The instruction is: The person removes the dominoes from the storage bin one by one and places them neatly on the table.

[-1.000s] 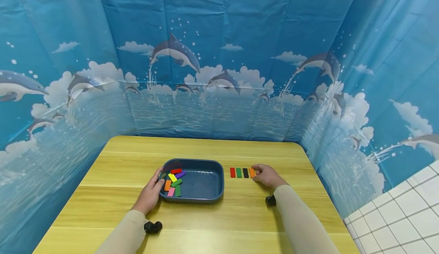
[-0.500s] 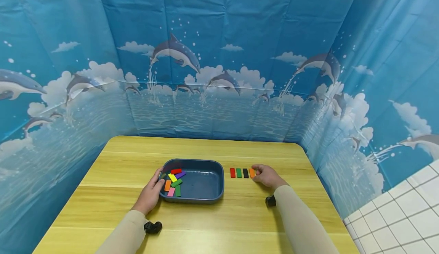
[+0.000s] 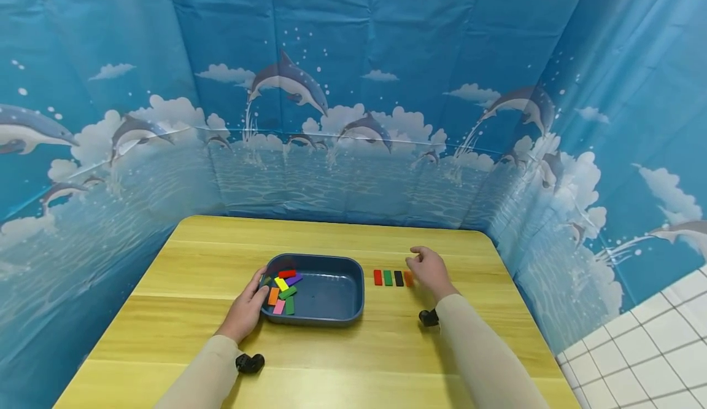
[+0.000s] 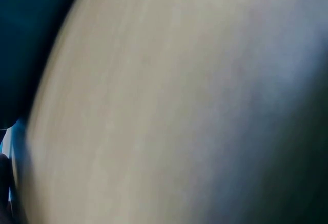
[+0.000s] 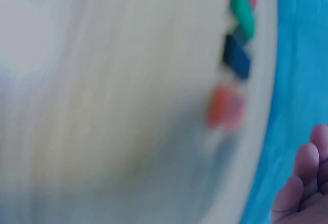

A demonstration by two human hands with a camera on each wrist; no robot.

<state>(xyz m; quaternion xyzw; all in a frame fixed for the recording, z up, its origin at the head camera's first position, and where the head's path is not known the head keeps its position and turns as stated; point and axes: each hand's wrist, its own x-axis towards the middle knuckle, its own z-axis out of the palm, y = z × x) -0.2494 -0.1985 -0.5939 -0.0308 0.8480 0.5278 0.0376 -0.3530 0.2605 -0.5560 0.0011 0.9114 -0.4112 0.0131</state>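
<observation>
At the left rim of a dark blue plastic basin (image 3: 337, 322), my left hand (image 3: 245, 307) grips the wall, thumb on the near side of the rim. Several coloured domino blocks (image 3: 281, 284) lie loose in the basin's left half. To the right of it, on the table, runs a row of blocks: red (image 3: 378, 277), green (image 3: 388, 278), black (image 3: 399, 279) and orange (image 3: 409, 279). My right hand (image 3: 433, 272) hovers just above and right of the orange block, holding nothing. Its fingertips (image 5: 306, 162) show apart from the blocks in the right wrist view.
The wooden table (image 3: 342, 366) has rounded far corners. Behind it hangs a blue curtain (image 3: 353, 175) printed with dolphins, also along both sides. White tiles (image 3: 652, 341) show at the lower right. The left wrist view is mostly blurred table surface.
My right hand has let go of the orange block and risen away from it; the block stays at the row's right end. My left hand keeps its grip on the basin.
</observation>
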